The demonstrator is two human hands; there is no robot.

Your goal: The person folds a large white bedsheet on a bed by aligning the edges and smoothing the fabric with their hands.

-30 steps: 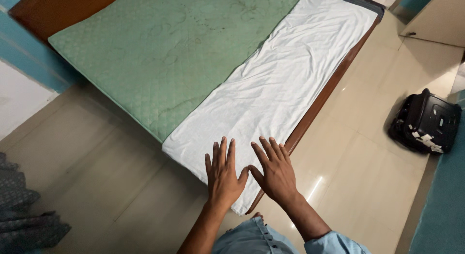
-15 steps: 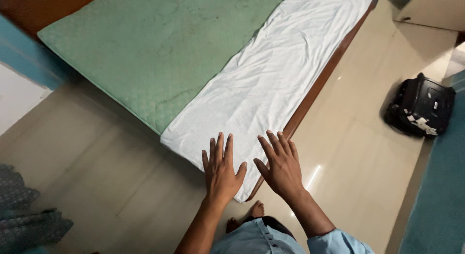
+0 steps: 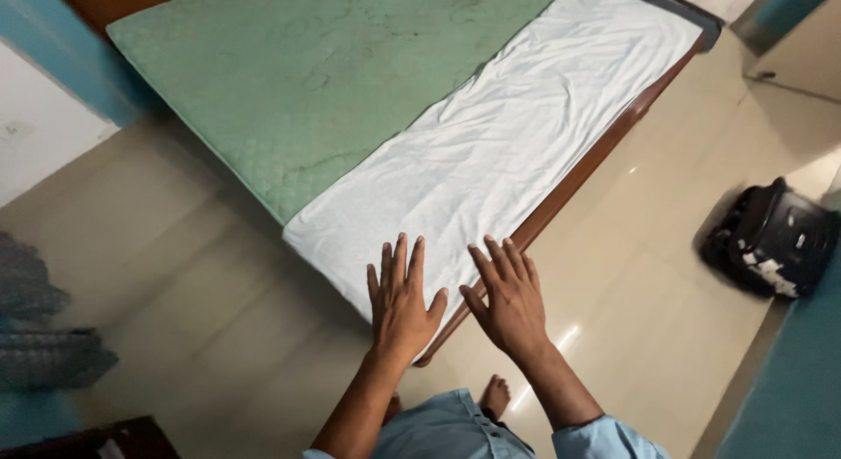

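Since the last frame my view has drifted right. My left hand (image 3: 401,303) and right hand (image 3: 508,301) lie flat, fingers spread, grasping nothing, on the near corner of the wrinkled white cotton sheet (image 3: 491,161), which covers only one strip of the green quilted mattress (image 3: 307,74).

Two hands show, the left hand (image 3: 400,303) and the right hand (image 3: 506,298), both flat with fingers spread at about six o'clock. One white bedsheet (image 3: 499,174) lies in a strip over one green mattress (image 3: 324,82), set on one wooden bed frame (image 3: 578,180). One black bag (image 3: 775,240) sits at three o'clock. One bare foot (image 3: 496,395) shows at six o'clock.
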